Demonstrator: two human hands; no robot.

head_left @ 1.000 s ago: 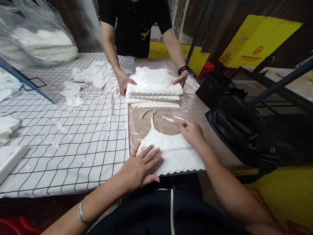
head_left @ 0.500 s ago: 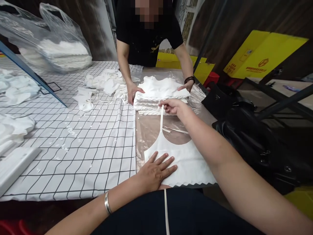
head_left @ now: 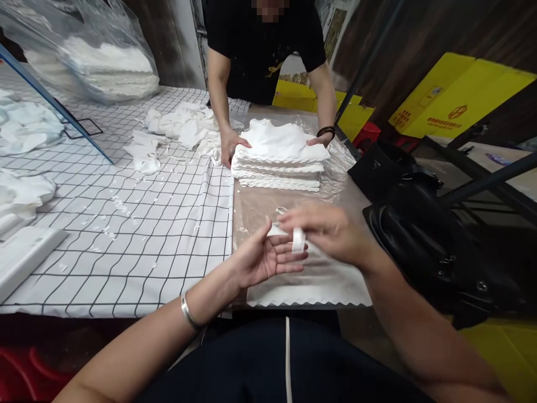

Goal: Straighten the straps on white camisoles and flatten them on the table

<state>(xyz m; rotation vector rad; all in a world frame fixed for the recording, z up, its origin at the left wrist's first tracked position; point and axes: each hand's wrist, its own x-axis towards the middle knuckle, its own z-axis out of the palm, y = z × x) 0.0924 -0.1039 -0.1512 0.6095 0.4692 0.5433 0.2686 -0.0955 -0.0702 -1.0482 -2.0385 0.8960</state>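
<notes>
A white camisole (head_left: 323,282) with a scalloped hem lies flat at the near table edge, its upper part hidden behind my hands. My left hand (head_left: 272,258) is raised over its left side, open, palm turned to the right and fingers spread. Blurred by motion, my right hand (head_left: 331,229) is above the upper part of the garment with bent fingers. A short white length of strap (head_left: 298,239) hangs from those fingers, close to my left fingertips. Just beyond, a thin strap loop (head_left: 281,211) shows on the plastic sheet.
Across the table a co-worker (head_left: 268,61) grips both sides of a stack of white garments (head_left: 279,157). Loose white garments (head_left: 180,131) and scraps lie on the checked cloth (head_left: 168,224). A clear bag (head_left: 109,61) stands back left; a black bag (head_left: 419,235) is at right.
My left hand has lifted off the camisole and turned palm sideways. My right hand has drawn back toward me from the stack, bringing the strap near my left hand.
</notes>
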